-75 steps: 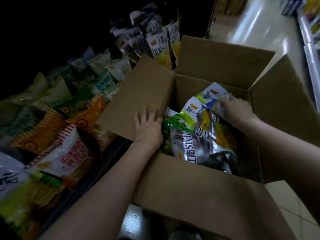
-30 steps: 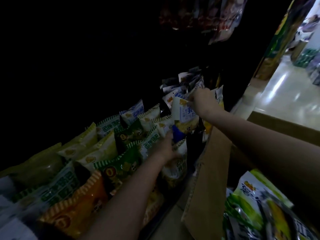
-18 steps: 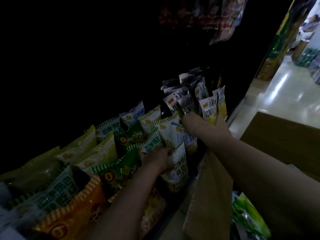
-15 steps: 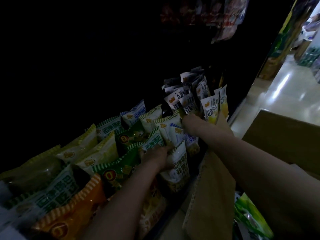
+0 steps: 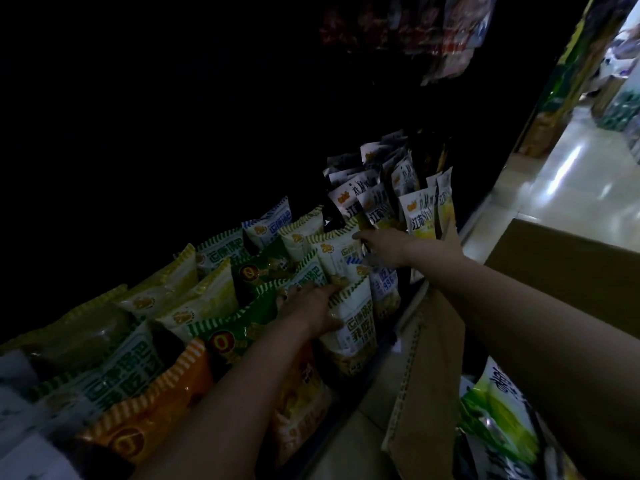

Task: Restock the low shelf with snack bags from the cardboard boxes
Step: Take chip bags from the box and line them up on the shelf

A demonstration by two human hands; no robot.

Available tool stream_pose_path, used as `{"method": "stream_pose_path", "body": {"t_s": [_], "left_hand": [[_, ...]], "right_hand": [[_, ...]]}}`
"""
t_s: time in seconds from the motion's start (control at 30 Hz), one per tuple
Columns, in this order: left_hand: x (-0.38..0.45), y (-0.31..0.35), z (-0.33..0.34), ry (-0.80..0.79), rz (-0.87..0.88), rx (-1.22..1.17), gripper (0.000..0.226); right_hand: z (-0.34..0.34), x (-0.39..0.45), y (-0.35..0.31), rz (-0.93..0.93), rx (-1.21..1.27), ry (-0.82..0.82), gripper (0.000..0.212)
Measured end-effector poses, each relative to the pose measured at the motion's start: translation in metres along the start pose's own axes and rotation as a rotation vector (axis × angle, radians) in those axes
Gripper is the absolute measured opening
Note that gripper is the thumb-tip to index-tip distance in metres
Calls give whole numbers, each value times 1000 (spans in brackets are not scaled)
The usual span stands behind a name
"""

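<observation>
Snack bags (image 5: 349,320) against left hand (image 5: 308,306) fingers (image 5: 327,289)

Dim aisle, seen from above my arms. My left hand (image 5: 308,306) presses against a white striped snack bag (image 5: 353,317) at the front of the low shelf (image 5: 398,327). My right hand (image 5: 386,245) reaches among the upright bags farther along, fingers spread. The cardboard box (image 5: 429,382) stands just beside the shelf, a green-and-white bag (image 5: 498,410) lying inside.
</observation>
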State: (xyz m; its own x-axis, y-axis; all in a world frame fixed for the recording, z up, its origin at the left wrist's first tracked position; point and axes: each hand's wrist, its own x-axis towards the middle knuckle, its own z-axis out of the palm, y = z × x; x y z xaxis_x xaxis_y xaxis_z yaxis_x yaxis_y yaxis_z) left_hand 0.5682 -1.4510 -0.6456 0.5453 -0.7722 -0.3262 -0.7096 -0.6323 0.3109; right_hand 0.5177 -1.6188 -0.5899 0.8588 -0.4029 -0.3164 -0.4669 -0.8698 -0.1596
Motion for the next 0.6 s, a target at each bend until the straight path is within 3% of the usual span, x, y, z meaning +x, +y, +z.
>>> {"method": "stream_pose_path", "body": {"t_s": [0.1,0.27,0.4,0.47,0.53,0.6], "left_hand": [[-21,8,-12,92,-42,-32,63],[-83,41,-42,375,29,-217,45],[-137,87,-47,576,92,-313,32],[-157,109,-32,572,204,-244,31],[-173,129,-8,452,302,-94,35],[-183,142,20,324,292,70,41]], "right_hand": [[-16,-27,-2,-47,-14,87,61],[-42,-117,-1,-24,-87,264,53],[-46,-201,20,93,-4,260,54],[-38,-233,39,156,47,206,55],[-21,-257,61,216,72,134,57],[2,-272,83,273,111,81,63]]}}
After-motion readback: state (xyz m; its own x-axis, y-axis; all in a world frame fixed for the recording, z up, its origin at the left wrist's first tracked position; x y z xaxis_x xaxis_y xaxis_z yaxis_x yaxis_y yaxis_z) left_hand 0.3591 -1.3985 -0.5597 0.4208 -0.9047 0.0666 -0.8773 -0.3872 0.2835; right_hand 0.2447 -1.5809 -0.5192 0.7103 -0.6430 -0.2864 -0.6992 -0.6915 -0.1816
